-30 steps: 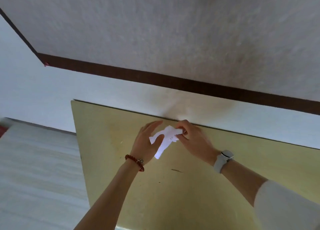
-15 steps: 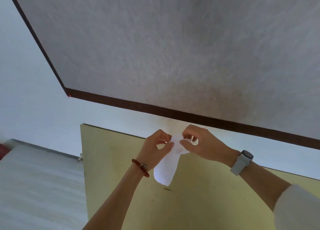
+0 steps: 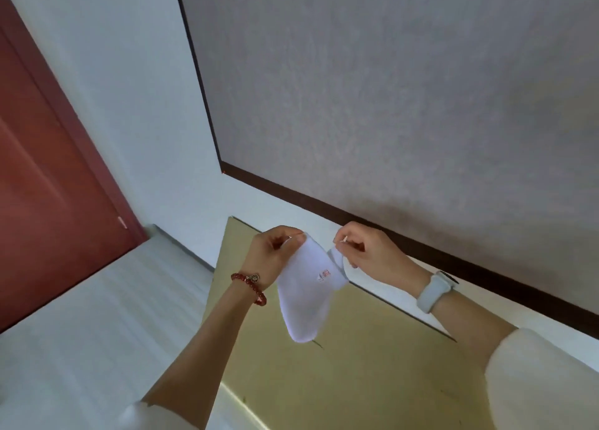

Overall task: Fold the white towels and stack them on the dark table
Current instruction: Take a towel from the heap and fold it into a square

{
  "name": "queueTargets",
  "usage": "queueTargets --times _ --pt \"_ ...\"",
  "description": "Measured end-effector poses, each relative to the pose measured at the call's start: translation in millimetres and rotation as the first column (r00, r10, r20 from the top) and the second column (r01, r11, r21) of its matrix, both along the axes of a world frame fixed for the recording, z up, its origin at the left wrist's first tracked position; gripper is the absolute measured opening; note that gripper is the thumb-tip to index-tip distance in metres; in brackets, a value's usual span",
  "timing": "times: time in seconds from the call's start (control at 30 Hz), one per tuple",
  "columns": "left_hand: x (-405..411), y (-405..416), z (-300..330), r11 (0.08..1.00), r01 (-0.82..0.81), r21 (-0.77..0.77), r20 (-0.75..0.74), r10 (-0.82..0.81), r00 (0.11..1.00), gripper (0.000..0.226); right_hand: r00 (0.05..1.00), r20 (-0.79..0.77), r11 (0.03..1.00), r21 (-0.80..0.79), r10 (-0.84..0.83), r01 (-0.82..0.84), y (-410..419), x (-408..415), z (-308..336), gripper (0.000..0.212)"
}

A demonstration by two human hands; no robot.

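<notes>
so both hands, left hand point(image 3: 275, 254) and right hand point(image 3: 366, 251), have fingers pinching the top corners of one small white towel point(image 3: 304, 296) dangling unfolded above the yellowish counter point(image 3: 372, 364), no folded stack anywhere in view, basically just getting started

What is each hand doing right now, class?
Left hand: closed, pinching the top edge of the white towel.
Right hand: closed, pinching the towel's other top corner.
</notes>
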State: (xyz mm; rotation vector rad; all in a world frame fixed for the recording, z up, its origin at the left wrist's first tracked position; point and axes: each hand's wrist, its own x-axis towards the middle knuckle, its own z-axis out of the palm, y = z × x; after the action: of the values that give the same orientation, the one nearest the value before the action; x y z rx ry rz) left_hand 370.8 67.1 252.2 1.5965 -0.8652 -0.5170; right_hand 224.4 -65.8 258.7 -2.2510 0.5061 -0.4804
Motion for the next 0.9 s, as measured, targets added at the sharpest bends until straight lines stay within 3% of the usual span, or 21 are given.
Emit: queueTargets --times 0.13,0.27,0.33,0.57,0.73,0.9 --pt "9.5 33.3 -5.2 0.956 -0.292 0.025 0.064 0.290 0.955 0.009 0.997 -0.064 0.990 -0.135 -0.043 0.034 -13.2 -1.3 -5.6 0.011" --pt "33.7 63.5 -14.2 0.859 -0.508 0.069 0.111 0.499 0.859 0.012 0.960 -0.032 0.955 -0.120 -0.277 0.271 -29.5 0.7 -13.0 0.015" --pt "41.9 71.6 -16.6 0.846 -0.528 0.077 0.078 0.523 0.849 0.016 0.944 -0.011 0.943 -0.056 -0.329 0.328 -31.5 3.5 -12.6 0.014" --pt "69.9 45.2 3.7 0.821 -0.570 0.025 -0.009 0.570 0.822 0.013 0.923 0.142 0.873 0.401 -0.358 0.277 -39.8 41.4 5.8 0.011" --pt "79.1 41.0 11.8 0.854 -0.519 -0.026 -0.117 0.513 0.850 0.008 0.925 0.197 0.921 0.288 -0.324 0.261 -48.1 44.7 6.1 0.021" --pt "48.0 76.9 -54.4 0.889 -0.448 0.094 -0.130 0.457 0.880 0.014 0.951 0.083 0.949 0.133 -0.299 0.287 -26.7 -5.4 -60.7 0.019"
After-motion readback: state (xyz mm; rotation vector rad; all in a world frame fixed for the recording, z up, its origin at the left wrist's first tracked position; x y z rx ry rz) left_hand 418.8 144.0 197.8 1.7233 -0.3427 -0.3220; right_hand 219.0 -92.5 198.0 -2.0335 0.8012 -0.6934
